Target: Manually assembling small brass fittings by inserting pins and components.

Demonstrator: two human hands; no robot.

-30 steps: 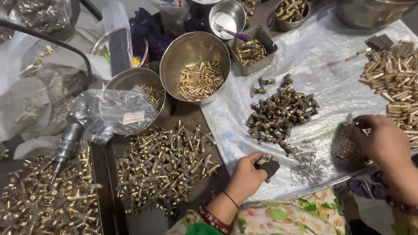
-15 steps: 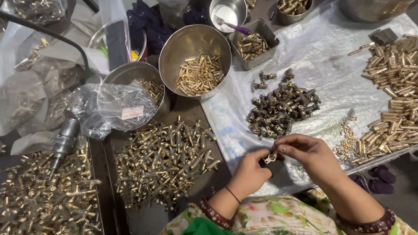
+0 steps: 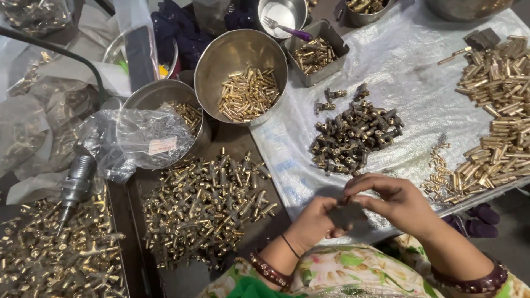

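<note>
My left hand and my right hand meet low in the middle of the head view. Both grip one small dark metal fitting between their fingertips. Just beyond them a heap of dark fittings lies on a white plastic sheet. To the left of my left hand a big pile of brass fittings covers the dark table. Brass tubes are stacked at the right, with a few tiny brass pins beside them.
A steel bowl with brass pieces stands at the back, a second bowl half under a clear bag. A rectangular tin, a pot with a fork, a grey power tool and a tray of brass parts are around.
My right hand has come from the far right to the middle and joined my left hand on the dark fitting. The view has shifted slightly.
</note>
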